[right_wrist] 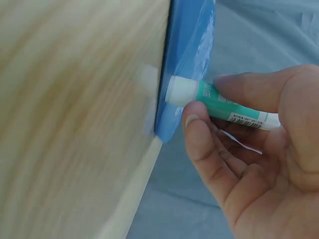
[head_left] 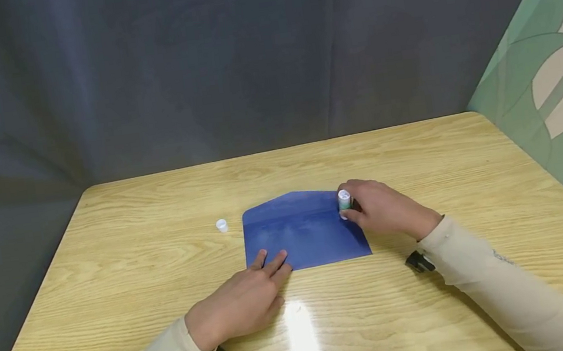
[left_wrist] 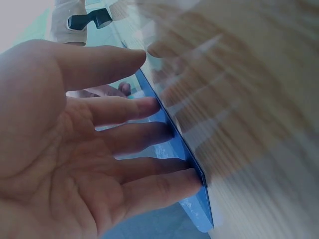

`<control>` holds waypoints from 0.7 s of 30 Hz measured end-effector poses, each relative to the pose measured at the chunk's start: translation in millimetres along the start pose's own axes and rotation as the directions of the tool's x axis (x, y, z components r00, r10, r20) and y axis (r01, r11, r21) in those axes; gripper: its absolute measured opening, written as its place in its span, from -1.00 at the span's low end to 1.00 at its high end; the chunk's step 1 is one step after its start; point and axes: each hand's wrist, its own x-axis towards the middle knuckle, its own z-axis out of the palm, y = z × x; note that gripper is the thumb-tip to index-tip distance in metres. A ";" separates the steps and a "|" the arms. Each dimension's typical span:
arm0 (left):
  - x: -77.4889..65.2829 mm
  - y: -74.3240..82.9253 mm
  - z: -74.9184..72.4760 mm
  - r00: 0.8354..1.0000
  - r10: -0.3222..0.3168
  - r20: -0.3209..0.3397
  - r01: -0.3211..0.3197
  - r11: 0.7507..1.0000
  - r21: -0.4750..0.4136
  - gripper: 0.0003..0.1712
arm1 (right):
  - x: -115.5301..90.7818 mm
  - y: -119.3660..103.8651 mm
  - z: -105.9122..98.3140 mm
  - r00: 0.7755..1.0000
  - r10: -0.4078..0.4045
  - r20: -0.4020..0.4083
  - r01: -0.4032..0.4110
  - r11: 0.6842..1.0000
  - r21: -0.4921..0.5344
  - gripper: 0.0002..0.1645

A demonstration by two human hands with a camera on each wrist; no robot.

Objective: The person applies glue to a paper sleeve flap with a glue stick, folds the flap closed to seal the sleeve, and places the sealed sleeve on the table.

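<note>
A blue envelope (head_left: pixel 306 240) lies on the table with its flap spread away from me. My left hand (head_left: pixel 247 298) rests at its near left edge, the fingers (left_wrist: pixel 149 191) straight and their tips pressing on the paper. Over the envelope's right side, near the flap fold, my right hand (head_left: pixel 381 204) holds a small glue stick (right_wrist: pixel 227 107) between thumb and fingers. The stick has a green label, and its white end meets the blue paper in the right wrist view. Left of the envelope sits a small white cap (head_left: pixel 221 225).
The wood-grain table (head_left: pixel 138 265) reaches back to a dark curtain (head_left: pixel 203 67). A wall with a green leaf pattern (head_left: pixel 560 103) stands along the right side. Light glares off the tabletop close to my left hand.
</note>
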 end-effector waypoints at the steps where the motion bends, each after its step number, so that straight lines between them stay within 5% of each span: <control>1: -0.2 0.1 0.1 1.000 0.002 -0.006 -0.002 1.000 0.003 -0.37 | -1.5 2.3 -0.9 1.000 0.005 -0.004 -0.005 1.000 -0.002 -0.87; 14: -1.4 -0.4 0.0 1.000 0.011 -0.022 -0.011 1.000 0.007 -0.38 | -7.2 11.5 -8.8 0.999 0.035 -0.037 -0.036 0.999 -0.021 -0.86; 21: -1.0 -4.3 -1.5 0.999 0.014 -0.029 -0.015 1.000 -0.023 -0.41 | -16.1 12.9 -18.7 0.988 0.058 -0.144 -0.063 0.997 -0.036 -0.82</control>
